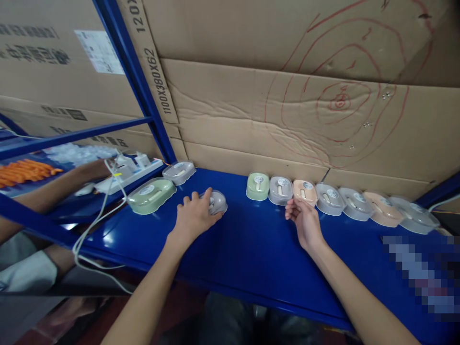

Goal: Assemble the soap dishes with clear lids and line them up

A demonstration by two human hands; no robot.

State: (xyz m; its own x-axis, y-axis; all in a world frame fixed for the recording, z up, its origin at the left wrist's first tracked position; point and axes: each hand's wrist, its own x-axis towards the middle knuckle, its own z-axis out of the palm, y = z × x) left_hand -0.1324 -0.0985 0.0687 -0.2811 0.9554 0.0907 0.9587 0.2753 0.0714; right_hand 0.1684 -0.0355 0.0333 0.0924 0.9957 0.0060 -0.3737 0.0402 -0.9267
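My left hand (194,215) curls over a small grey plastic box (217,202) with a clear lid, gripping it on the blue table. My right hand (304,221) is raised in front of a peach box (305,188), its thumb and fingers drawn together; whether something small is between them I cannot make out. Beside the peach box stand another grey box (281,189) and a green box (258,186). To its right the row goes on with several grey and peach boxes (329,199). Each shows a round label and a pale strip on its lid.
Left of my hand sit a green box (153,195) and a grey box (178,172). A white power strip (125,177) with trailing cables (97,235) lies by the blue frame post. Another person's arm (64,184) reaches in beyond it. Cardboard (230,105) walls the back.
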